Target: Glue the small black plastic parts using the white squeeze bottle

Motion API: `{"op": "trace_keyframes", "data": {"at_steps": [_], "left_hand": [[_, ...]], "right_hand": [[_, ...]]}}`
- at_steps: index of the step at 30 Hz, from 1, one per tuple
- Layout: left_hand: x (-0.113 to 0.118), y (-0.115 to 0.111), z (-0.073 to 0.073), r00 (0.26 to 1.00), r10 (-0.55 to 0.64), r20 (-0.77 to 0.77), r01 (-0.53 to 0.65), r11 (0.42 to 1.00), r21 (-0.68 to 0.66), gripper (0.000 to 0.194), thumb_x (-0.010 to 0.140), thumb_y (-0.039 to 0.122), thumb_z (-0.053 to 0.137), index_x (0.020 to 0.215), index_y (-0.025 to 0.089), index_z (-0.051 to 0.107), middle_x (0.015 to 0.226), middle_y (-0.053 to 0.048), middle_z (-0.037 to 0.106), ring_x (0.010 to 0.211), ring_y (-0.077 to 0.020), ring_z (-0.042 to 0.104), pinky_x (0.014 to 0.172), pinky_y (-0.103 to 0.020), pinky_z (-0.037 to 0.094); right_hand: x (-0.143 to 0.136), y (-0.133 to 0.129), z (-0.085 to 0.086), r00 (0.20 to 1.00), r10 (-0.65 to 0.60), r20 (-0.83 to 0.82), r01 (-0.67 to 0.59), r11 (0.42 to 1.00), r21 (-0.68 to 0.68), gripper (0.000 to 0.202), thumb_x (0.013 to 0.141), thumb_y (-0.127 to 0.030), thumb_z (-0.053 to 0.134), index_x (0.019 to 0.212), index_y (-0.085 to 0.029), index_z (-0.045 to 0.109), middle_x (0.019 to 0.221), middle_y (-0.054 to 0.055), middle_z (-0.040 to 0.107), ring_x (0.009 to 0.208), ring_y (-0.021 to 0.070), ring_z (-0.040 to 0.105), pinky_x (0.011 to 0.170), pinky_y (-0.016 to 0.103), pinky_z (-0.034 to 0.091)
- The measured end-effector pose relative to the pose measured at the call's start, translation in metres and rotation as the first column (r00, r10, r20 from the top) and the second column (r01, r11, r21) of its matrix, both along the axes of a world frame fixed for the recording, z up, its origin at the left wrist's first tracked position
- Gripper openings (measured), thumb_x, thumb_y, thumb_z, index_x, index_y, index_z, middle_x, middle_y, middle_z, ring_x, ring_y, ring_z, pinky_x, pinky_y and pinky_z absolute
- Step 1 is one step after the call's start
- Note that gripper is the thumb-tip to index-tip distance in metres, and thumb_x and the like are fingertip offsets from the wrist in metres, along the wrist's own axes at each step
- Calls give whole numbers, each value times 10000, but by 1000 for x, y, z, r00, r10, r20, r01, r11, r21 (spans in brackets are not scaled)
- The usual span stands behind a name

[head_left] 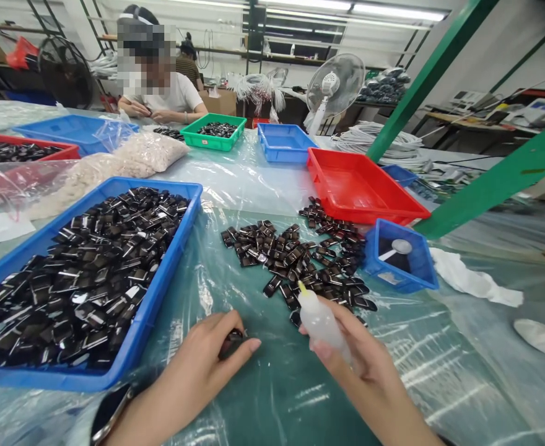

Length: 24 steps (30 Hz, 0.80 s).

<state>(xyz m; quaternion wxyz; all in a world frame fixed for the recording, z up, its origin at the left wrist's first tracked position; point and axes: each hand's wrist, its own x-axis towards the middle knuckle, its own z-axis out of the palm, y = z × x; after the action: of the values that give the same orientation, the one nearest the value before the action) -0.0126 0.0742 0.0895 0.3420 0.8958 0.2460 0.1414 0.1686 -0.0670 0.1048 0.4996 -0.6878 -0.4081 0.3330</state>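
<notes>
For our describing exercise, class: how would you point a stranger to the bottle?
Find the green table, then the black parts piled on it. Just nearer the camera, the right hand holds the bottle. Its whitish body and yellow tip stand out against those dark parts.

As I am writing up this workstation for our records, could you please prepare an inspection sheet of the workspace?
Surface: green table under wrinkled clear plastic sheeting.
Job's things: loose black pieces heaped beyond the hands; many more in a large blue tray at left; translucent bottle with a yellow tip.
Clutter: white cloth beside a small blue bin holding a spoon-like tool; red tray behind that bin.
Hands: left hand curled around a dark piece, mostly hidden; right hand grips the bottle.
Cables: coiled white bundles, likely cables, beyond the red tray.
Surroundings: co-worker across the table; fan; green post.
</notes>
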Motion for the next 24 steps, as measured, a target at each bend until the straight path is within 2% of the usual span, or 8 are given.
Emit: {"op": "trace_keyframes", "data": {"at_steps": [4,6,8,13,20,24], "left_hand": [[-7,0,8,996,-19,92,29,994,-103,199,1028,262,294,1015,226,489,913,-26,583,838,-176,579,743,-288,454],[-11,0,8,985,6,173,19,990,-138,177,1027,240,309,1111,252,464,996,-32,570,917,-179,565,792,-286,450],[-13,0,5,968,36,249,0,990,-144,166,1018,247,361,1156,276,448,1009,-23,554,912,-174,557,783,-269,455],[-17,-2,1,934,23,357,12,995,-94,176,1012,302,419,1184,284,452,1043,-34,552,950,-178,558,797,-252,475],[-21,-3,5,938,-24,347,51,996,-67,183,1019,307,395,1194,281,441,1074,-52,558,1018,-197,553,816,-260,490],[-22,-2,4,922,-88,377,129,988,-85,199,1019,278,407,1216,257,424,1075,-52,534,1001,-181,536,832,-247,465]], "right_hand": [[-2,-3,2,996,-92,-13,92,995,24,331,845,-426,640,1150,-342,541,953,23,710,766,189,673,613,260,556],[-3,-4,1,999,-54,10,53,998,39,297,819,-393,672,1100,-352,584,942,10,717,723,181,679,581,249,554],[-5,-4,1,998,-24,52,21,998,55,289,793,-361,694,1078,-360,644,979,14,721,734,190,688,590,254,559],[-10,-6,1,986,-119,115,99,981,167,256,737,-353,723,991,-388,721,924,3,734,674,200,670,574,277,548],[-10,-11,-7,970,-131,205,102,984,147,260,742,-469,705,977,-364,731,872,32,730,664,228,674,577,307,557],[-13,-11,-8,965,-126,231,94,985,144,297,771,-583,643,1004,-408,703,899,9,730,718,225,690,567,282,543]]}}
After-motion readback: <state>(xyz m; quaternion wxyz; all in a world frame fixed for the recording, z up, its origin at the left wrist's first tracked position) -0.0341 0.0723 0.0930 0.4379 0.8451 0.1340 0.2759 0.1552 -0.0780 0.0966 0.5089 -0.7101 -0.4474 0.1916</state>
